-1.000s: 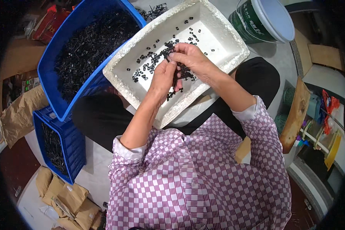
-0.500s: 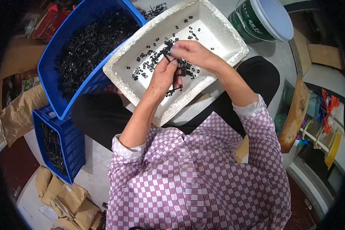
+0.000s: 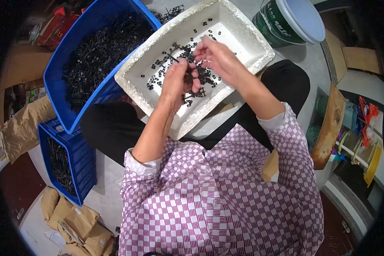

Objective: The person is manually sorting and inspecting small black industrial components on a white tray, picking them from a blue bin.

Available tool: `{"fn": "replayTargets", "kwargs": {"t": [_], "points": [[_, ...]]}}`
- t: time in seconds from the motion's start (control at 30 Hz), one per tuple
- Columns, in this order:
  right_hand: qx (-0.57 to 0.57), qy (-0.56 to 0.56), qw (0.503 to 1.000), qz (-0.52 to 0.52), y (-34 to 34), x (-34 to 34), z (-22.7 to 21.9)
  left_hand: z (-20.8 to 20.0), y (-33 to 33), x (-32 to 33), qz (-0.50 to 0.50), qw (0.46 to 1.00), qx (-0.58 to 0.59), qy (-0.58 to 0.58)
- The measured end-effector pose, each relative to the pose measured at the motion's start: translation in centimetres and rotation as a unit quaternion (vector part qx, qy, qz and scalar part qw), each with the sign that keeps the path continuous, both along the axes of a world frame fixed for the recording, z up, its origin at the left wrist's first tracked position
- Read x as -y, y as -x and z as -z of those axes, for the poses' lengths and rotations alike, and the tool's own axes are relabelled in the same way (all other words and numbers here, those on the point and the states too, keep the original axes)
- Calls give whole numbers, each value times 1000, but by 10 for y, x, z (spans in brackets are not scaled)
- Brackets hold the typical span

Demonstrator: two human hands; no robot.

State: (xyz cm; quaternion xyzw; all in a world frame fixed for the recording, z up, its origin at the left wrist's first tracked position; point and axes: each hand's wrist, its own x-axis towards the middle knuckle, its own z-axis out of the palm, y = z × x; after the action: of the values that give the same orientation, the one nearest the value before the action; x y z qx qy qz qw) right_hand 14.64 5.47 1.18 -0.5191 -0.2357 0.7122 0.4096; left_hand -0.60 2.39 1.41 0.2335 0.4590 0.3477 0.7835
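A white foam box [image 3: 247, 40] with rough edges rests in front of me, with many small black plastic parts [image 3: 160, 72] scattered across its bottom. Over its near left half, my left hand [image 3: 175, 83] is closed on a black plastic sprue [image 3: 173, 57], whose thin stem sticks out past the thumb. More black pieces show under and between its fingers. My right hand [image 3: 222, 62] hovers just right of it, slightly blurred, its fingers loosely curled and apart, with nothing plainly in them.
A large blue tub [image 3: 51, 64] heaped with black plastic pieces stands at the left, touching the foam box. Below it is a smaller blue crate [image 3: 83, 166] with similar pieces. A green and white bucket [image 3: 281, 25] stands at the far right. Brown paper packages [image 3: 79, 222] lie lower left.
My hands have drawn slightly apart. The right hand has lifted off the left one's fingertips, and the stem in my left hand now points up and left.
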Motion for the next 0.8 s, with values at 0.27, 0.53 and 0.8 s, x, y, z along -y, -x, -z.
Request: {"fn": "replayTargets", "kwargs": {"t": [0.27, 0.53, 0.8], "points": [[24, -117, 986, -117, 13, 16, 9, 2, 3, -4, -7, 998, -36, -53], [-41, -20, 993, -110, 13, 16, 3, 13, 2, -2, 8, 993, -68, -93], [641, -431, 623, -126, -8, -1, 38, 4, -2, -2, 47, 992, -86, -77]]}}
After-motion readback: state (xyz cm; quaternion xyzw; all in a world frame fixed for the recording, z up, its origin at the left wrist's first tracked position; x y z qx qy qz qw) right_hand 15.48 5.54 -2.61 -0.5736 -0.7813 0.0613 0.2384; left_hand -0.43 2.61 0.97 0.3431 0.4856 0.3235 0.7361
